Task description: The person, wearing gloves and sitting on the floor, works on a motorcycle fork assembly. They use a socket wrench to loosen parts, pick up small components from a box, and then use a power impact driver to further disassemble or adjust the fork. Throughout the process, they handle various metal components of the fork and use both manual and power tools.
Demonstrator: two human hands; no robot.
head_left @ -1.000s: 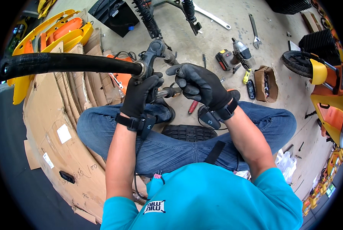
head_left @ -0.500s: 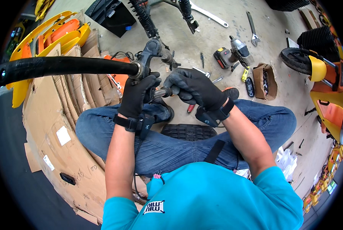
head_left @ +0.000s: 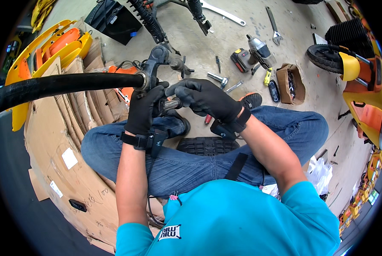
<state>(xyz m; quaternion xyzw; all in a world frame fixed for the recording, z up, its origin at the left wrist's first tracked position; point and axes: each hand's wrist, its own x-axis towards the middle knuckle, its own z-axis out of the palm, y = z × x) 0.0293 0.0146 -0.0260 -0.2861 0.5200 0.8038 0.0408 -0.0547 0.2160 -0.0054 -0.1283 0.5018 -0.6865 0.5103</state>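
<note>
A long black tube [head_left: 71,84] reaches in from the left and ends at a worn grey metal clamp [head_left: 156,57] with projecting bolt ends. My left hand [head_left: 142,112], in a black glove, is wrapped round the metal fitting just below the clamp. From beside its fingers sticks out a short bare metal cylinder [head_left: 173,103]. My right hand [head_left: 207,97], also gloved, is closed with fingertips pinched together just above and right of that cylinder, close to my left fingers. Whatever those fingertips hold, if anything, is hidden by the glove.
Beyond my hands lie a cordless impact wrench [head_left: 259,51], an adjustable wrench [head_left: 274,27], a large spanner [head_left: 225,13] and a small cardboard box [head_left: 291,85] of parts. Cardboard sheets [head_left: 67,170] cover the left floor. A black battery [head_left: 114,21] stands at the back left.
The view has shifted slightly, so most things sit a little further left. My right hand has moved in over the metal cylinder toward my left fingers; my left hand keeps its grip.
</note>
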